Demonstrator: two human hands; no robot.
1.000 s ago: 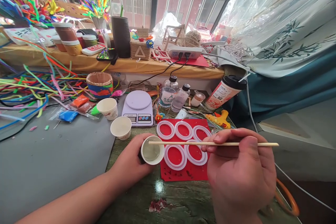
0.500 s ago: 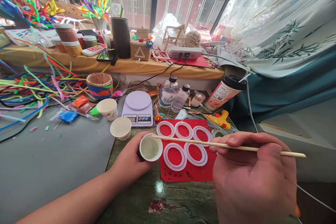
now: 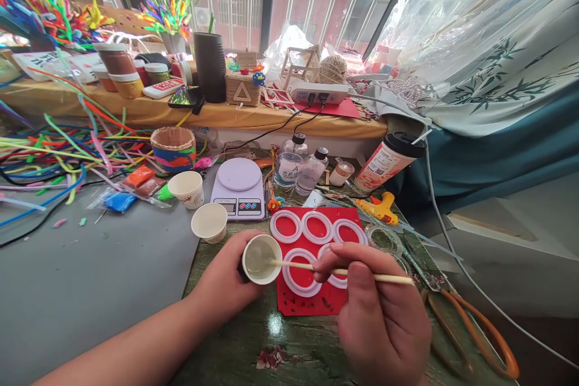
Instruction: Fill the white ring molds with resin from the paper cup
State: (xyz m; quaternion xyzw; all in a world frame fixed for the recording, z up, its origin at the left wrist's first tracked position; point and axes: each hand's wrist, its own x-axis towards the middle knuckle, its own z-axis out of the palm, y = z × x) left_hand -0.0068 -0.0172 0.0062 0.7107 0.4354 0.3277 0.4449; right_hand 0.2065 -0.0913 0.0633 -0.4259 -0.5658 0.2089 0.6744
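My left hand (image 3: 228,277) is wrapped round a paper cup (image 3: 262,240) that is tipped toward me and holds a cloudy, clear liquid (image 3: 259,258). A thin wooden stick (image 3: 296,265) is pinched in my right hand (image 3: 380,307), its far end inside the cup at the liquid. Just beyond and partly under the right hand, several white ring-shaped molds (image 3: 286,227) lie on a red sheet (image 3: 332,304). Two more paper cups (image 3: 208,221) stand to the left of the held cup.
Behind the cups is a lilac kitchen scale (image 3: 239,184), with two black-capped bottles (image 3: 312,170) beside it. A yellow glue gun (image 3: 380,208), orange-handled pliers (image 3: 486,325) and a takeaway drink cup (image 3: 384,160) occupy the right. Colored pipe cleaners (image 3: 58,157) spread over the left.
My right hand has moved left and toward the cup, pushing the stick's end from the rim down into the liquid. The pliers now show on the right. My left hand stays on the cup.
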